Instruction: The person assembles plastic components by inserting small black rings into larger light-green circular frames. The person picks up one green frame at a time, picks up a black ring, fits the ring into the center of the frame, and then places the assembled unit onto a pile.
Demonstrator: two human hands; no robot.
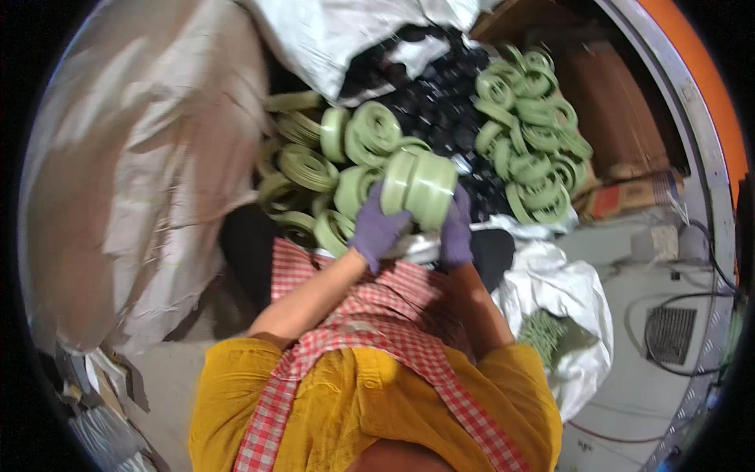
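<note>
Between my two hands are two light green plastic ring-shaped parts, side by side with their shiny rims up. My left hand, in a purple glove, grips the left side and underside. On the right side, my right hand, gloved alike, presses against the other part. A heap of similar green rings lies to the left and just beyond my hands. Many small glossy black parts are piled behind. Another pile of green rings is at the right.
Large whitish woven sacks stand at the left, and a white sack lies at the top. Right of my lap, an open white bag holds small green pieces. Beyond it are a grey machine panel, a black cable and cardboard.
</note>
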